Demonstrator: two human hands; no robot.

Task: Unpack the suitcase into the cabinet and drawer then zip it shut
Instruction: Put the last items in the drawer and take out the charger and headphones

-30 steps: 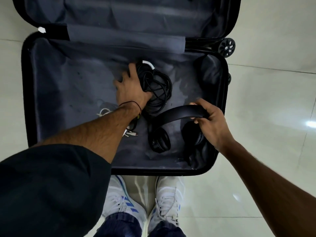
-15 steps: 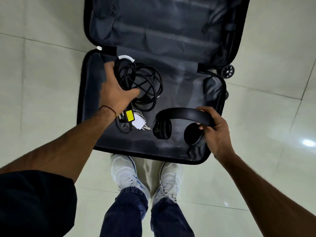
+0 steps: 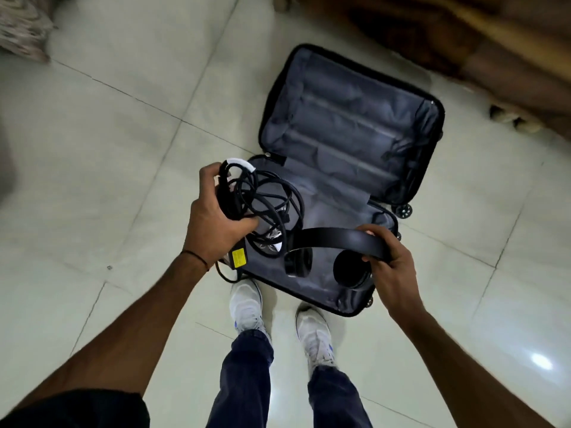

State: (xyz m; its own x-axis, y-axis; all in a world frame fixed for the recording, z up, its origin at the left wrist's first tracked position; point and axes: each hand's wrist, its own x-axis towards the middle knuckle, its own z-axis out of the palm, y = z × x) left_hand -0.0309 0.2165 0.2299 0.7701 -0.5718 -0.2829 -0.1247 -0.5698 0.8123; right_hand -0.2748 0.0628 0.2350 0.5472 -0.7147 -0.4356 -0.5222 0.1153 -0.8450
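Observation:
The black suitcase (image 3: 349,140) lies open on the tiled floor, its grey lining bare. My left hand (image 3: 213,223) grips a bundle of black cables (image 3: 268,199) with a white tag and a power brick bearing a yellow label (image 3: 238,257), held above the suitcase's near left corner. My right hand (image 3: 389,264) grips the band of black headphones (image 3: 336,242), whose two ear cups hang over the near half of the case.
My white shoes (image 3: 247,304) stand on the pale floor tiles just in front of the suitcase. Dark wooden furniture (image 3: 463,35) fills the top right, blurred. A patterned fabric edge (image 3: 21,29) shows at the top left.
Both hands have lifted the cables and headphones up out of the suitcase. The view has pulled back and swung left, so the suitcase now sits farther off to the right.

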